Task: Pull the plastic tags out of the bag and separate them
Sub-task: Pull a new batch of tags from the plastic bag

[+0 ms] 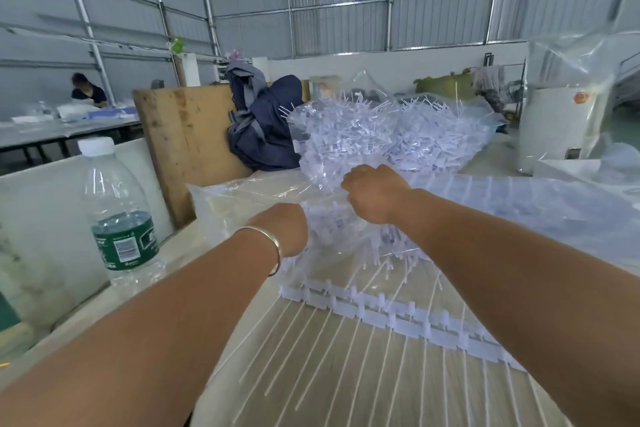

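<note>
Beyond the flat row of tags [398, 319] on the table [221, 246], straight ahead of both arms: the clear bag [346, 135], heaped and bristling with loose white plastic tags [433, 135]. Mouth of the bag turned toward the row, a clump of tags [332, 225] spilling from it between the two wrists.

Right hand [375, 194] just past the row, above the clump, fingers curled down over the clear film at the bag's mouth; seemingly gripping film, tags or both, not possible to tell which. Left hand [287, 225] left of the clump and a little nearer the row, buried to the knuckles under the film, fingers hidden, so grip unknown; metal bangle [270, 246] on the wrist. Hands close together, not touching, one on each side of the clump.

Long axis of the flat row: slanting from near-left to far-right, thin stems [311, 350] trailing back from it toward the body. Tangle in the bag without any one axis, stems poking every way.

Likely step: drawing the clump out of the mouth, back toward the row. Both hands about equally near, right hand on top, left better placed to pin the film. Risk: stems snagging the film and dragging the whole bag along.

Left of the row, a water bottle [117, 211]; behind the bag's left side, a wooden board [187, 142] and dark blue cloth [263, 128].
</note>
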The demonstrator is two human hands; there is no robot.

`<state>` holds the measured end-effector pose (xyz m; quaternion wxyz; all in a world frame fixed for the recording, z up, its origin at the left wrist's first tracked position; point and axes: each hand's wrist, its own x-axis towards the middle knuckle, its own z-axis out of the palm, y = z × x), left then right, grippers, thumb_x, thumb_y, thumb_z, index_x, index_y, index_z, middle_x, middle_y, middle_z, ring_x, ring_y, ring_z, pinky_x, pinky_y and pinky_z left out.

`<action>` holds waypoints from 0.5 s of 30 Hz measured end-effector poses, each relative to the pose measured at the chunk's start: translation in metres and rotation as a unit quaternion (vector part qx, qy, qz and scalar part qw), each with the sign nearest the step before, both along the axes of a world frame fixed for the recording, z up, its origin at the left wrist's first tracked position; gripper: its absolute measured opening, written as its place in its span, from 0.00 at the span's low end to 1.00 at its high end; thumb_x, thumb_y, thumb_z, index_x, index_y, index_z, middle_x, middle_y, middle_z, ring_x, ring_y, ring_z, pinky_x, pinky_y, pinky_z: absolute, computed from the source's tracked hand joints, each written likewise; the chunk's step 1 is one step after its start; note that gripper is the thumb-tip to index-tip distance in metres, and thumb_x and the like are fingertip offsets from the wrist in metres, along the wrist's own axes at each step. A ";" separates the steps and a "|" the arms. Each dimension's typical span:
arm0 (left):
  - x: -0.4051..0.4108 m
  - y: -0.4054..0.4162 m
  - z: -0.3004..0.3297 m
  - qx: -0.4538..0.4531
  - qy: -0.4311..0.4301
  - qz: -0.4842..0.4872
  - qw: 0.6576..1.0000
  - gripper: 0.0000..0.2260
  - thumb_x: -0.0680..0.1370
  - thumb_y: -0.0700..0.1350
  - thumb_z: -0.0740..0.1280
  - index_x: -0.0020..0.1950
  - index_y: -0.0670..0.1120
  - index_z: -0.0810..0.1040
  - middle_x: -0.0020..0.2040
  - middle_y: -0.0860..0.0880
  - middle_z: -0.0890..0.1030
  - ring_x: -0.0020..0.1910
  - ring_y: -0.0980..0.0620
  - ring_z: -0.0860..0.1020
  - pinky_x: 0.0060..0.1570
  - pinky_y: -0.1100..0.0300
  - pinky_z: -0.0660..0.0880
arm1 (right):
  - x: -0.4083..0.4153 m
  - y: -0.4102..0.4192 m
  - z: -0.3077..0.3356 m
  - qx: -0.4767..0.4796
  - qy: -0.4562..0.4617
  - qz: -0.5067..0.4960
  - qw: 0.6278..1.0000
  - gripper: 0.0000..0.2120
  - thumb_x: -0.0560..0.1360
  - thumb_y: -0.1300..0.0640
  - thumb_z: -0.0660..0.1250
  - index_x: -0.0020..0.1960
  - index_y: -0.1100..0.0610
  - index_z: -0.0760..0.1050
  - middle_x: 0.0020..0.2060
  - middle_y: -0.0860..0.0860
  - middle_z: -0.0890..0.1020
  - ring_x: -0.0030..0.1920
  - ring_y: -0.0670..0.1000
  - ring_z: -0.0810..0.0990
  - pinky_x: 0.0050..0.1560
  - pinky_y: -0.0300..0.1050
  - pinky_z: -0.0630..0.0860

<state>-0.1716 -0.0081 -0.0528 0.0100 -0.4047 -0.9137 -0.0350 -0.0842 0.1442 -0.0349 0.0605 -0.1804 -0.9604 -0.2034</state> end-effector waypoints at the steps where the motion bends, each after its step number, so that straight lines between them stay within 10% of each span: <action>1: -0.002 0.002 0.000 -0.027 -0.003 -0.009 1.000 0.07 0.77 0.34 0.57 0.41 0.42 0.71 0.37 0.48 0.71 0.44 0.45 0.78 0.39 0.60 0.70 | -0.009 0.004 -0.003 0.009 -0.024 -0.018 1.000 0.13 0.80 0.58 0.56 0.62 0.56 0.72 0.59 0.52 0.76 0.62 0.53 0.71 0.58 0.48 0.65; 7: -0.017 0.010 -0.001 -0.109 0.007 -0.031 0.993 0.15 0.76 0.33 0.60 0.31 0.45 0.64 0.31 0.49 0.67 0.28 0.54 0.65 0.26 0.64 0.62 | -0.038 0.015 -0.017 0.060 -0.081 -0.109 0.989 0.14 0.74 0.61 0.60 0.59 0.53 0.71 0.40 0.47 0.76 0.43 0.51 0.74 0.66 0.49 0.59; 10: -0.025 0.009 0.006 -0.036 0.003 -0.012 0.999 0.11 0.75 0.36 0.60 0.33 0.44 0.66 0.33 0.49 0.69 0.29 0.54 0.67 0.26 0.63 0.63 | -0.044 0.019 -0.018 0.104 -0.053 -0.086 0.989 0.07 0.73 0.65 0.59 0.42 0.54 0.69 0.30 0.47 0.71 0.32 0.49 0.69 0.69 0.49 0.58; 15: -0.044 0.006 0.010 0.130 0.037 0.031 0.990 0.19 0.73 0.57 0.70 0.42 0.41 0.71 0.39 0.50 0.73 0.36 0.51 0.73 0.31 0.59 0.66 | -0.049 0.030 -0.007 0.001 0.096 -0.118 0.988 0.04 0.79 0.60 0.61 0.48 0.55 0.75 0.41 0.50 0.77 0.48 0.55 0.79 0.47 0.46 0.69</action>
